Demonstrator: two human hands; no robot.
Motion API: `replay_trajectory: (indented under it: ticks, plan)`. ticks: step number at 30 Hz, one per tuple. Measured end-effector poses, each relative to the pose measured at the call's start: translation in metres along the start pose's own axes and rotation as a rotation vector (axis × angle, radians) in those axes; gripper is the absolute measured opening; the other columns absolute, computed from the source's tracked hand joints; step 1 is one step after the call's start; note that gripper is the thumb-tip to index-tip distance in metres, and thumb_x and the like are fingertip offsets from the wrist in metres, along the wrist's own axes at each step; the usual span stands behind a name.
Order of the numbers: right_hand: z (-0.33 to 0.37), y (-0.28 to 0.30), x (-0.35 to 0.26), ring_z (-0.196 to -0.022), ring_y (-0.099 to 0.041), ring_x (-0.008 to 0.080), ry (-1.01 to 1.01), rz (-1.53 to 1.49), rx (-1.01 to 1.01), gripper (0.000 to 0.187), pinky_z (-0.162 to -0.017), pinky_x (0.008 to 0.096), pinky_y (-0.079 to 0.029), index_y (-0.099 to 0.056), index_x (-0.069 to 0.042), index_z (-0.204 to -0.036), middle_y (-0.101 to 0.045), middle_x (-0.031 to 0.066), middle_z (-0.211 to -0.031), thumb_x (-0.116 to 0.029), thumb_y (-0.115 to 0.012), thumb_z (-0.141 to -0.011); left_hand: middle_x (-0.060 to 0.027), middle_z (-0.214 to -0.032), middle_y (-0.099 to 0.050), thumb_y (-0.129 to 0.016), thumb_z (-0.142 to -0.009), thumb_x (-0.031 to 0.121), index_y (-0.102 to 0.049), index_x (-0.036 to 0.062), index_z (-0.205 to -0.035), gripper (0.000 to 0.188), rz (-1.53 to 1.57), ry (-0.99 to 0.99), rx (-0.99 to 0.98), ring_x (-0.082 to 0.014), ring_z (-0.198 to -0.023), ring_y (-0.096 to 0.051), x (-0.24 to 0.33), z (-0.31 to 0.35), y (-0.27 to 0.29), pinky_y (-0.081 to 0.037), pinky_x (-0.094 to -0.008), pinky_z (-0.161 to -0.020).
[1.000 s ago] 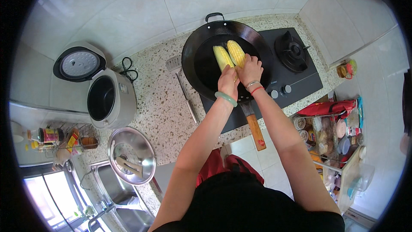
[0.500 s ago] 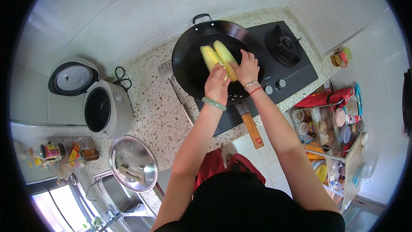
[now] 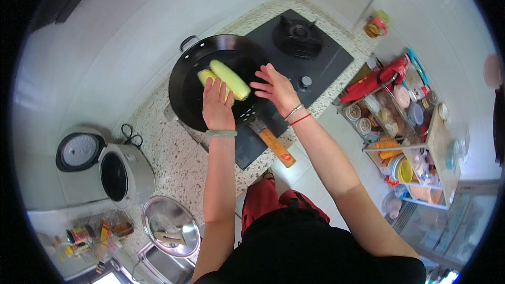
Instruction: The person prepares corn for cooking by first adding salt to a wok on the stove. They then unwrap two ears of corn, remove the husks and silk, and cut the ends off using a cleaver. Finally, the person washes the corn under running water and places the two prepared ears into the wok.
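Observation:
Two ears of corn lie side by side in a large black wok [image 3: 184,92] on the stove. The right ear of corn [image 3: 230,80] is pale green and yellow, in full view. My left hand [image 3: 218,109], with a pale green bangle at its wrist, partly covers the left ear of corn [image 3: 205,77]. Its fingers are stretched out over that ear; whether they touch it I cannot tell. My right hand [image 3: 279,92] hovers at the wok's right side, fingers spread and holding nothing. The wok's wooden handle [image 3: 276,148] points toward me between my forearms.
A black stovetop [image 3: 329,60] has a bare burner [image 3: 299,34] at the back right. On the speckled counter [image 3: 173,165] stand an opened rice cooker [image 3: 138,174] and a steel lid [image 3: 190,225] beside the sink [image 3: 173,269]. To the right is a crowded shelf rack [image 3: 407,144].
My right hand has left the corn and moved off to the right with its fingers spread. My left hand's fingers have straightened. The whole view has turned and shifted.

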State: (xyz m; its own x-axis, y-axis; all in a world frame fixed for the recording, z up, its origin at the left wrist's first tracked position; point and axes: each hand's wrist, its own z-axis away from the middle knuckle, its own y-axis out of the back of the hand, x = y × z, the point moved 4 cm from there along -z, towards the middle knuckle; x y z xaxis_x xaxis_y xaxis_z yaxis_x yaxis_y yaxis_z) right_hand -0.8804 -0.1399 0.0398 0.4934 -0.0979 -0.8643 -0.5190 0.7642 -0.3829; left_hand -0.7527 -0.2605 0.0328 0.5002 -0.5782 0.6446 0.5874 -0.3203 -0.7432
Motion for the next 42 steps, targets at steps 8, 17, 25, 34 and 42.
replay_trajectory:
  ticks: [8, 17, 25, 34, 42]
  plan:
    - [0.072, 0.035, -0.03, -0.097, -0.064, 0.0181, 0.104, -0.029, -0.105, 0.045, -0.083, 0.0298, -0.049, -0.056, -0.002, -0.124, -0.065, 0.0101, -0.115, -0.038, -0.052, -0.097, -0.0089, -0.14, -0.044, -0.05, -0.094, 0.008, -0.039, 0.0105, -0.139, 0.046, -0.411, -0.356, 0.149, -0.0208, -0.123, -0.046, 0.002, 0.008, -0.05, -0.039, -0.0424, -0.097]
    - [0.084, 0.019, -0.036, -0.084, -0.06, 0.0267, 0.684, 1.151, 0.254, 0.012, -0.073, 0.04, -0.048, -0.068, -0.011, -0.08, -0.067, 0.0056, -0.078, -0.021, -0.071, -0.076, -0.0056, -0.13, -0.051, -0.055, -0.092, 0.012, -0.05, 0.008, -0.131, 0.039, -0.307, -0.255, 0.209, -0.0174, -0.116, -0.05, 0.019, 0.026, -0.024, -0.04, -0.0344, -0.095]
    - [0.0, -0.055, 0.016, -0.1, -0.052, 0.0241, 0.613, 1.743, 0.082, 0.04, -0.082, 0.0398, -0.039, -0.063, -0.012, -0.099, -0.061, 0.005, -0.097, -0.035, -0.077, -0.069, 0.0006, -0.118, -0.06, -0.057, -0.093, 0.017, -0.056, 0.0097, -0.124, 0.033, -0.501, -0.157, 0.143, -0.0115, -0.108, -0.054, 0.042, 0.0, 0.012, -0.04, -0.028, -0.089]
    - [-0.052, -0.063, 0.045, -0.104, -0.052, 0.0263, 0.494, 1.802, 0.007, 0.039, -0.087, 0.0425, -0.037, -0.06, -0.009, -0.105, -0.062, 0.0097, -0.101, -0.027, -0.072, -0.072, -0.0026, -0.126, -0.057, -0.054, -0.093, 0.011, -0.052, 0.0031, -0.132, 0.039, -0.765, -0.044, 0.15, -0.0119, -0.111, -0.053, 0.045, -0.04, 0.038, -0.039, -0.0241, -0.091]
    - [-0.065, -0.055, 0.043, -0.103, -0.052, 0.0253, 0.397, 1.784, 0.024, 0.028, -0.085, 0.0422, -0.037, -0.066, -0.008, -0.101, -0.063, 0.0075, -0.098, -0.02, -0.062, -0.076, -0.0087, -0.124, -0.057, -0.054, -0.093, 0.01, -0.052, -0.0004, -0.129, 0.038, -0.87, -0.124, 0.006, -0.0151, -0.111, -0.054, 0.028, -0.078, 0.08, -0.041, -0.0272, -0.095]
